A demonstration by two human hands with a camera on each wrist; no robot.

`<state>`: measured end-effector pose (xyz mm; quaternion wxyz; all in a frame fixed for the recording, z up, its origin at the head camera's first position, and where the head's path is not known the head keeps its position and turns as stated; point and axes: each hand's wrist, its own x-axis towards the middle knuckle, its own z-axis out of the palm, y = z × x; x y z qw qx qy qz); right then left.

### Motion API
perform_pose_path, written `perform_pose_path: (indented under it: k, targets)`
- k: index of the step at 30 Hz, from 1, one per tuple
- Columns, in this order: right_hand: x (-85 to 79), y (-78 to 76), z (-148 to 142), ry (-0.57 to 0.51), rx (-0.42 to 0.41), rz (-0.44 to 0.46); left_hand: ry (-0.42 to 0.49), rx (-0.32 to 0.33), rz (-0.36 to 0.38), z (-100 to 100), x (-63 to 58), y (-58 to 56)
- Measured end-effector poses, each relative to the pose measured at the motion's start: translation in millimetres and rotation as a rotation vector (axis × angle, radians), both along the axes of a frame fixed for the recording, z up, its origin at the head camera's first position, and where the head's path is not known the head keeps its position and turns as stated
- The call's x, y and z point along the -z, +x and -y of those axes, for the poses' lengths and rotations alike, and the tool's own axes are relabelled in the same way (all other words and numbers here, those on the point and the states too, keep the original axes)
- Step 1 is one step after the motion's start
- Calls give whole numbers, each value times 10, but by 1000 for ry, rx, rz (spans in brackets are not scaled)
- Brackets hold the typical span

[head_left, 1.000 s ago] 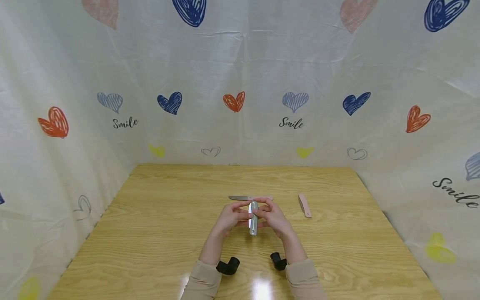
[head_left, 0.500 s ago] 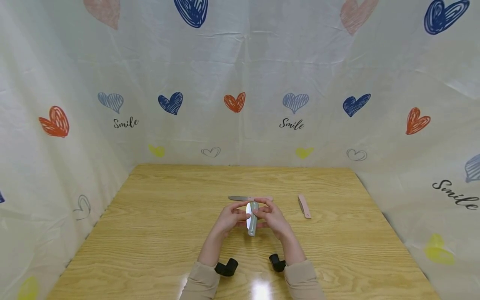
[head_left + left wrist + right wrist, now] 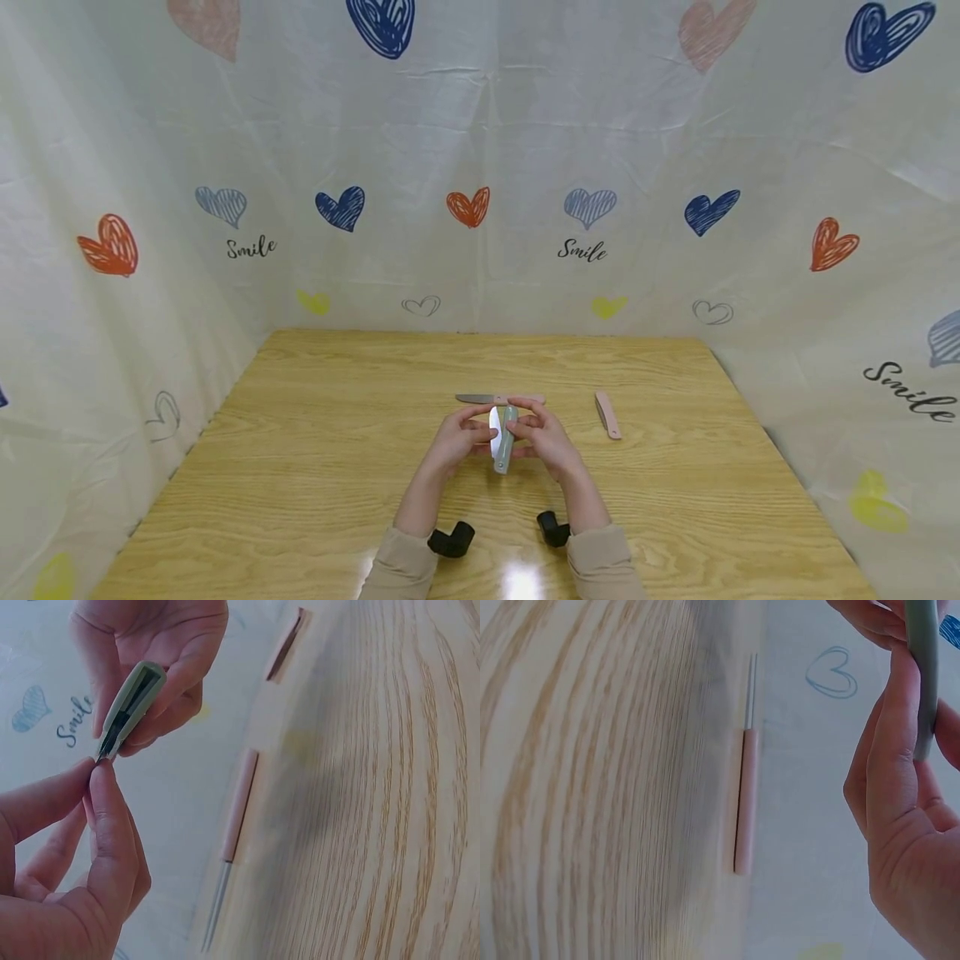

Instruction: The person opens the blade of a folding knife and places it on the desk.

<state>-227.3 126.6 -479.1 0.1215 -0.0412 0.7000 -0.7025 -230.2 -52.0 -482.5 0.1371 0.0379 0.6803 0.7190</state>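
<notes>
A pale green folding knife is held upright above the table between both hands, its blade swung partly out of the handle to the left. My right hand grips the green handle between thumb and fingers. With thumb and fingertips, my left hand pinches the blade; in the left wrist view those fingertips cover most of it. Just beyond the hands lies a pink folding knife, blade out and pointing left. Further right rests another pink folding knife, folded.
The wooden table spreads around the hands, with a heart-printed curtain behind and at both sides. Black wrist cameras sit at both wrists.
The green knife's blade has swung further out from its handle toward the left. The left fingertips have shifted slightly left with it, while the handle has tilted a little.
</notes>
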Motion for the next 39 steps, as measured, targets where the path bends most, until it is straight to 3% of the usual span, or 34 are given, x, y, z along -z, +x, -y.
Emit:
perform_pose_path:
  k: [19,31,39]
  targets:
    - [50,-12,-78,-57,78,15,0,-188,27,-28,18,22]
    - [108,-48,-124,-129,175,35,113,-277,6,-58,36,0]
    - [122,-56,-130,-175,205,40,136,-353,1,-79,50,4]
